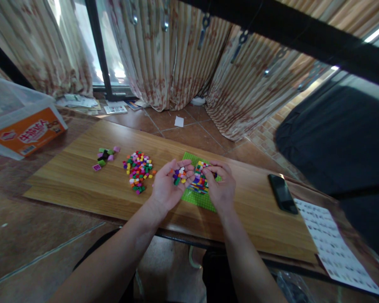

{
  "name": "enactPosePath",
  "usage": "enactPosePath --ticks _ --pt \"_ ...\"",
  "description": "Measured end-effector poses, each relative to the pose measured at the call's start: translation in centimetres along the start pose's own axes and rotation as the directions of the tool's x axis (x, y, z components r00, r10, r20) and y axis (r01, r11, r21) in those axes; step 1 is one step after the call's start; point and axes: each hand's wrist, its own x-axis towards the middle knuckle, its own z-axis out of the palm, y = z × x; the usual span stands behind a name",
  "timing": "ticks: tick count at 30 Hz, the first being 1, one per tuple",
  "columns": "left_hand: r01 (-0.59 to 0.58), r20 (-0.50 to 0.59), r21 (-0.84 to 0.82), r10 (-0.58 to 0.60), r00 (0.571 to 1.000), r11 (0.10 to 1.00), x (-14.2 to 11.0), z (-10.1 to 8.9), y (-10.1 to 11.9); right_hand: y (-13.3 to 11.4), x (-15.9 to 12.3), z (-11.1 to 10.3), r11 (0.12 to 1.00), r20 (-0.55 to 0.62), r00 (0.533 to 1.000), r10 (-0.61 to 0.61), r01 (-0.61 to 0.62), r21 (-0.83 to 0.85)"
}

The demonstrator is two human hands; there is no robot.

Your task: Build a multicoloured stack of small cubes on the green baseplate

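Observation:
My left hand (169, 185) lies palm up and cupped, with several small colourful toy bricks (180, 175) resting in it, among them white, orange, purple, green and yellow ones. Just right of it is a green studded baseplate (200, 201), carrying a block built of multicoloured bricks (199, 183). Over the right side of this block, my right hand (221, 183) has thumb and forefinger pinched together; whatever is between them is too small to make out. The hands partly cover the block and the plate.
Left of my hands lies a pile of loose bricks (139, 170), with larger pink, green and black pieces (105, 155) farther left. A phone (282, 193) and a printed sheet (334, 242) are on the right. A clear plastic box (22, 115) stands far left.

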Motion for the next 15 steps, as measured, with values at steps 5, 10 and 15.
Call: enactPosePath --ticks 5,10,15 --pt "0.004 0.005 -0.004 -0.004 1.0 1.0 0.0 -0.1 0.0 0.8 0.1 0.2 0.973 -0.022 0.987 0.16 -0.154 0.169" --pt "0.001 0.0 -0.009 -0.001 1.0 1.0 0.1 -0.2 0.0 1.2 0.1 0.4 0.95 -0.01 0.977 0.211 -0.203 0.237" --pt "0.003 0.005 -0.008 -0.003 1.0 1.0 0.1 -0.1 0.0 1.0 0.1 0.3 0.941 -0.012 0.975 0.223 -0.213 0.262"
